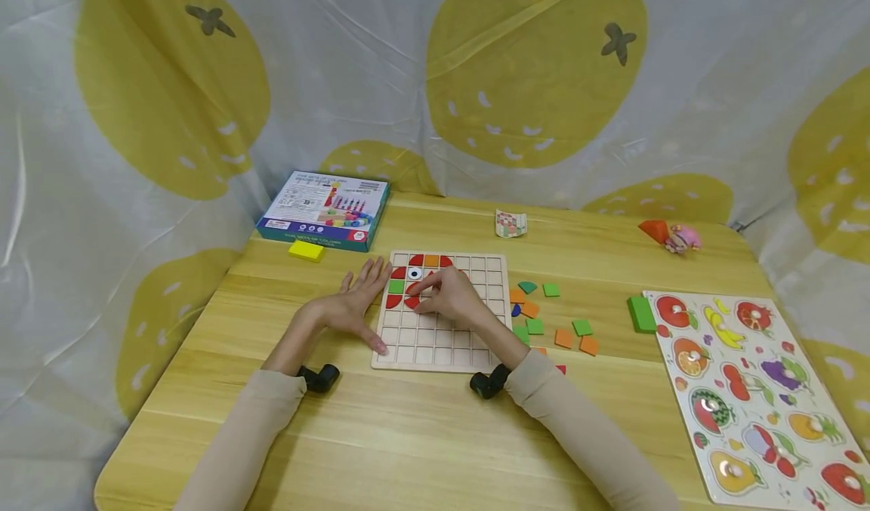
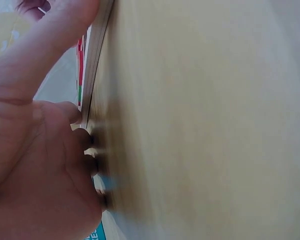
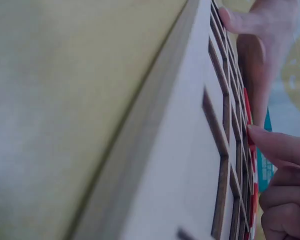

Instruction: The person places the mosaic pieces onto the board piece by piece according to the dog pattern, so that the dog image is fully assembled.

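Observation:
A light wooden grid board (image 1: 442, 337) lies on the table, its upper-left cells filled with red pieces, an orange square (image 1: 431, 260), a green square (image 1: 396, 287) and a white tile with an eye (image 1: 414, 273). My left hand (image 1: 350, 311) is spread along the board's left edge, thumb at the lower-left corner. Over the board, my right hand (image 1: 451, 296) pinches a red tile between thumb and index finger among the red pieces; its fingers partly hide that tile. The right wrist view shows the right hand (image 3: 285, 200) with its other fingers curled.
Loose green squares (image 1: 551, 290), orange squares (image 1: 563, 338) and a teal piece (image 1: 527, 287) lie right of the board. Behind are a toy box (image 1: 319, 234), a yellow block (image 1: 306, 250) and a picture card (image 1: 511, 223). A fruit puzzle (image 1: 741, 420) and green block (image 1: 641, 315) sit at right.

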`<state>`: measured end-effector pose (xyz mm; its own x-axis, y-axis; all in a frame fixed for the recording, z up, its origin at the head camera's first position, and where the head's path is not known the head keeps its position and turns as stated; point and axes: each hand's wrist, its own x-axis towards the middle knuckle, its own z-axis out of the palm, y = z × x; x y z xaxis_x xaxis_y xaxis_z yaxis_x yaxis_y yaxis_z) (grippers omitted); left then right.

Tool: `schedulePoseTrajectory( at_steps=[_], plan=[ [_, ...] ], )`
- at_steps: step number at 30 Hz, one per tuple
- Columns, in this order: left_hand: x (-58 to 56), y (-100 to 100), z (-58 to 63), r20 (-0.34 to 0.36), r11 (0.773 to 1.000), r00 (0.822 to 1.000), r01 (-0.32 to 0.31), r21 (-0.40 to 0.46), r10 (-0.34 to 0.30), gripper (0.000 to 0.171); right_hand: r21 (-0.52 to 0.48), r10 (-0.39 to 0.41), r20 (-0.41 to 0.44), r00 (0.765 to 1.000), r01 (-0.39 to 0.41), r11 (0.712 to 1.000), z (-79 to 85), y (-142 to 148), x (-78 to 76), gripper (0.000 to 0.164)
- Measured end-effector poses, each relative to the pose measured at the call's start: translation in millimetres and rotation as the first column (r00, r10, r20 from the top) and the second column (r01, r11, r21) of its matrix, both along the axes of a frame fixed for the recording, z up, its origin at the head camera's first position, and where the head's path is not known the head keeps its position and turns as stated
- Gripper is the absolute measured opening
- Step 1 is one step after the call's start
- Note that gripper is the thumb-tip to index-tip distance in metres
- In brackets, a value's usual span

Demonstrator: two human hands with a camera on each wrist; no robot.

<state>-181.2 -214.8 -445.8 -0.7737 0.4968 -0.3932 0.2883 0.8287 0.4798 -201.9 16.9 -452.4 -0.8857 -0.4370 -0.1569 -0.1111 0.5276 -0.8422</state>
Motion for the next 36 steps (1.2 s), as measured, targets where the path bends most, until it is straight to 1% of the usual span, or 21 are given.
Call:
schedulePoseTrajectory(
  at_steps=[2,7,17,23,25,28,32,34,36],
  plan=[
    [0.3,0.0,0.2,-0.002,1.0,1.0,0.001,-0.002,-0.001,0.143,-0.001,0.011,-0.003,1.0,-0.011,1.0,-1.2,0.5,-3.1,0.02],
    [0.9,0.0,0.8,0.0,1.0,1.0,0.0,-0.001,0.0,0.143,0.009,0.001,-0.019,1.0,0.0,1.0,-1.9,-2.6,-6.1,0.02],
    [0.6,-1.1,0.9,-0.003,1.0,1.0,0.002,0.015,-0.002,0.143,0.015,-0.085,-0.009,0.996,0.085,0.996,-4.8,-6.6,-3.9,0.024],
    [0.9,0.3,1.9,0.002,1.0,1.0,0.002,0.0,-0.002,0.143,-0.053,-0.044,-0.002,0.999,0.044,0.998,-6.0,-1.8,-4.4,0.018],
    [0.8,0.7,1.7,0.004,1.0,1.0,0.001,-0.001,-0.001,0.143,-0.057,-0.034,0.01,0.999,0.035,0.998,-5.8,-0.8,-4.6,0.017],
    [0.1,1.4,0.7,0.0,1.0,1.0,0.005,0.003,-0.005,0.143,-0.038,-0.028,0.023,0.999,0.029,0.999,-4.2,1.0,-4.3,0.016],
    [-0.7,1.6,-0.2,-0.003,1.0,1.0,0.007,0.01,-0.007,0.143,-0.025,-0.017,0.039,0.999,0.018,1.0,2.1,10.2,-2.9,0.017],
    [-0.8,0.8,-0.5,0.001,1.0,1.0,0.002,0.01,-0.002,0.143,-0.024,-0.011,0.042,0.999,0.013,1.0,7.3,21.4,-2.4,0.019],
    [-0.5,0.0,-0.4,0.004,1.0,1.0,-0.004,0.007,0.004,0.143,-0.018,-0.011,0.034,0.999,0.012,1.0,13.3,38.8,-1.9,0.021]
  ],
)
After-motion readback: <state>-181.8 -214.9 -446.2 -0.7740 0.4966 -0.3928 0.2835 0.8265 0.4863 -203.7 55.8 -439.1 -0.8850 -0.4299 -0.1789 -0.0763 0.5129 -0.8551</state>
